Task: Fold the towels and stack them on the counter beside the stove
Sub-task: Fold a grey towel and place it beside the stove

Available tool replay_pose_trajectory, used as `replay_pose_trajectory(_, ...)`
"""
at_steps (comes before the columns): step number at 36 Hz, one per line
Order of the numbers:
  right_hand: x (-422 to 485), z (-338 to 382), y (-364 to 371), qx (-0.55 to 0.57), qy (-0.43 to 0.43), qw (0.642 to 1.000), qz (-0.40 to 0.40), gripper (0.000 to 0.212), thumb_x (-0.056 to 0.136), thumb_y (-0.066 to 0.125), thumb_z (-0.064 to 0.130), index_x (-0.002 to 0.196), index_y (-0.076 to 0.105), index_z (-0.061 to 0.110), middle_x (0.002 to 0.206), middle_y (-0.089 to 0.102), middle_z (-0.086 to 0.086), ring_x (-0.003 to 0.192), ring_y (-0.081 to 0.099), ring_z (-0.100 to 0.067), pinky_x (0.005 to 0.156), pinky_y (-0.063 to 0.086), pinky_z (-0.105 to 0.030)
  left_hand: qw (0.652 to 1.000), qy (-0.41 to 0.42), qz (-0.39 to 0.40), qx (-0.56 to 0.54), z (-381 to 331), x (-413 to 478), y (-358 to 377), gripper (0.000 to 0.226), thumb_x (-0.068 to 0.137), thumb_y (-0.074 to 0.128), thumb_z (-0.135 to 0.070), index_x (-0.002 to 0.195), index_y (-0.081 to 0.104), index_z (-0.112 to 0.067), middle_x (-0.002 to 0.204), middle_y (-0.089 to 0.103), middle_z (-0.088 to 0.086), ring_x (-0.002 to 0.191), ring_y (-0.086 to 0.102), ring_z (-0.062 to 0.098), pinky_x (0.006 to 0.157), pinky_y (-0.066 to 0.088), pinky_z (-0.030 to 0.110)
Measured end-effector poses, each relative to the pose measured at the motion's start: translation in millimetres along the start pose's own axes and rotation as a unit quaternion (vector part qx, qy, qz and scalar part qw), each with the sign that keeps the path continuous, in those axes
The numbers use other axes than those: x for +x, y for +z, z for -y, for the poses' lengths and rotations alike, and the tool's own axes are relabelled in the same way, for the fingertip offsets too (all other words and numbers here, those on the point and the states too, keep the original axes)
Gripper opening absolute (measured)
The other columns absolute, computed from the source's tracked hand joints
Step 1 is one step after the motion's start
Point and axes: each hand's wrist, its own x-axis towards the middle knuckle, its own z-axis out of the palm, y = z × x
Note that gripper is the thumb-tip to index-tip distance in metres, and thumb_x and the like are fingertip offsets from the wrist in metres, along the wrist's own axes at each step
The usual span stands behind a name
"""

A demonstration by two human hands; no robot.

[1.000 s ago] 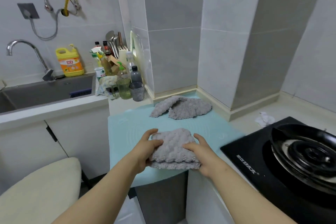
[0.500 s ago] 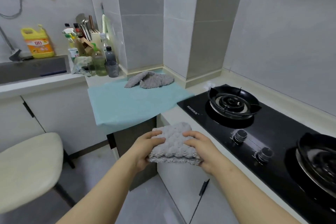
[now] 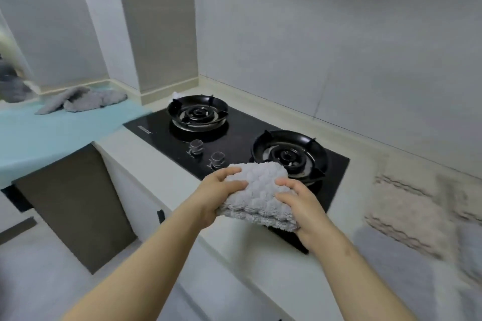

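Left hand (image 3: 219, 190) and right hand (image 3: 300, 206) grip the folded grey towel (image 3: 258, 187) by its sides, above the front edge of the stove (image 3: 161, 133). A loosened grip could let the fold open onto the near burner (image 3: 287, 156). Right of the stove, the white counter (image 3: 362, 156) carries a beige towel (image 3: 407, 206); left of the stove, an unfolded grey towel (image 3: 83, 101) lies on a teal mat (image 3: 52, 135). Tiled walls (image 3: 339, 47) stand behind.

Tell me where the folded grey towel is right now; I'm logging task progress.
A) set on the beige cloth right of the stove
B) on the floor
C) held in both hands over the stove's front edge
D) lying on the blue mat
C: the left hand and right hand grip the folded grey towel over the stove, short of the beige cloth.
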Motion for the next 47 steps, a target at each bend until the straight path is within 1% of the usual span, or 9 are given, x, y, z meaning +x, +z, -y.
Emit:
replay_pose_trajectory(11, -53, -26, -176, 0.009, -0.023, 0.992, -0.121, 0.029, 0.086, 0.054, 0.001, 0.088, 0.063, 0.028, 0.12, 0.056, 0.001, 0.113, 0.053, -0.02, 0.1, 0.043, -0.04, 0.993, -0.017, 0.107, 0.035, 42, -4, 178, 0.038, 0.084, 0.066, -0.006, 0.119, 0.058, -0.021, 0.094, 0.069, 0.004, 0.082, 0.067, 0.024, 0.082, 0.054, 0.038)
replay_pose_trajectory(17, -71, -32, -228, 0.014, -0.022, 0.984, -0.175, 0.029, 0.086, 0.052, -0.002, 0.087, 0.061, 0.026, 0.127, 0.05, 0.004, 0.12, 0.044, -0.015, 0.106, 0.035, -0.039, 0.985, -0.005, 0.148, 0.085, 53, 5, 232, 0.038, 0.082, 0.07, -0.01, 0.116, 0.061, -0.025, 0.115, 0.063, 0.011, 0.092, 0.055, 0.029, 0.091, 0.047, 0.05)
replay_pose_trajectory(22, -86, -37, -258, -0.008, -0.015, 0.978, -0.206, 0.027, 0.087, 0.054, -0.002, 0.09, 0.059, 0.024, 0.112, 0.051, 0.008, 0.109, 0.049, -0.017, 0.09, 0.042, -0.032, 0.973, -0.009, 0.191, 0.129, 64, 14, 264, 0.033, 0.084, 0.068, -0.012, 0.111, 0.061, -0.031, 0.124, 0.057, 0.007, 0.089, 0.054, 0.025, 0.079, 0.046, 0.04)
replay_pose_trajectory(27, -96, -46, -282, -0.037, 0.023, 0.97, -0.237, 0.023, 0.082, 0.056, -0.001, 0.087, 0.058, 0.022, 0.104, 0.056, 0.001, 0.083, 0.052, -0.008, 0.066, 0.041, -0.023, 0.962, -0.01, 0.221, 0.163, 79, 16, 291, 0.039, 0.086, 0.065, -0.01, 0.121, 0.057, -0.025, 0.101, 0.058, 0.004, 0.079, 0.05, 0.022, 0.07, 0.042, 0.033)
replay_pose_trajectory(34, -114, -55, -321, -0.037, 0.064, 0.95, -0.303, 0.008, 0.087, 0.056, 0.007, 0.079, 0.058, 0.011, 0.083, 0.055, -0.006, 0.073, 0.047, -0.014, 0.06, 0.035, -0.024, 0.941, -0.038, 0.277, 0.19, 98, 7, 334, 0.038, 0.088, 0.063, -0.01, 0.121, 0.055, -0.027, 0.101, 0.058, -0.006, 0.073, 0.055, 0.015, 0.054, 0.042, 0.02)
replay_pose_trajectory(37, -126, -63, -331, -0.068, 0.07, 0.938, -0.333, 0.01, 0.083, 0.059, 0.004, 0.075, 0.058, 0.011, 0.077, 0.056, -0.004, 0.074, 0.05, -0.015, 0.061, 0.036, -0.024, 0.929, -0.05, 0.305, 0.202, 109, 3, 350, 0.04, 0.088, 0.064, -0.009, 0.123, 0.054, -0.027, 0.119, 0.056, 0.001, 0.086, 0.054, 0.023, 0.067, 0.044, 0.028)
replay_pose_trajectory(39, -135, -69, -337, -0.12, 0.078, 0.923, -0.357, 0.009, 0.08, 0.059, 0.007, 0.073, 0.059, 0.012, 0.075, 0.06, -0.002, 0.076, 0.056, -0.018, 0.067, 0.043, -0.027, 0.919, -0.04, 0.323, 0.224, 112, -2, 360, 0.043, 0.088, 0.064, -0.01, 0.126, 0.052, -0.027, 0.128, 0.048, -0.001, 0.081, 0.051, 0.022, 0.056, 0.041, 0.024)
replay_pose_trajectory(44, -154, -71, -340, -0.274, 0.123, 0.882, -0.364, 0.011, 0.084, 0.051, 0.022, 0.073, 0.053, 0.018, 0.08, 0.063, -0.003, 0.079, 0.059, -0.022, 0.071, 0.048, -0.031, 0.893, -0.023, 0.35, 0.282, 123, -14, 373, 0.044, 0.088, 0.064, -0.011, 0.126, 0.049, -0.028, 0.078, 0.042, -0.007, 0.055, 0.039, 0.013, 0.037, 0.027, 0.018)
replay_pose_trajectory(47, -161, -71, -340, -0.353, 0.148, 0.844, -0.374, 0.014, 0.089, 0.044, 0.027, 0.08, 0.049, 0.018, 0.088, 0.061, -0.002, 0.084, 0.056, -0.022, 0.071, 0.044, -0.028, 0.879, -0.016, 0.362, 0.308, 130, -21, 375, 0.042, 0.087, 0.065, -0.011, 0.122, 0.049, -0.028, 0.083, 0.047, -0.004, 0.054, 0.042, 0.009, 0.039, 0.035, 0.014)
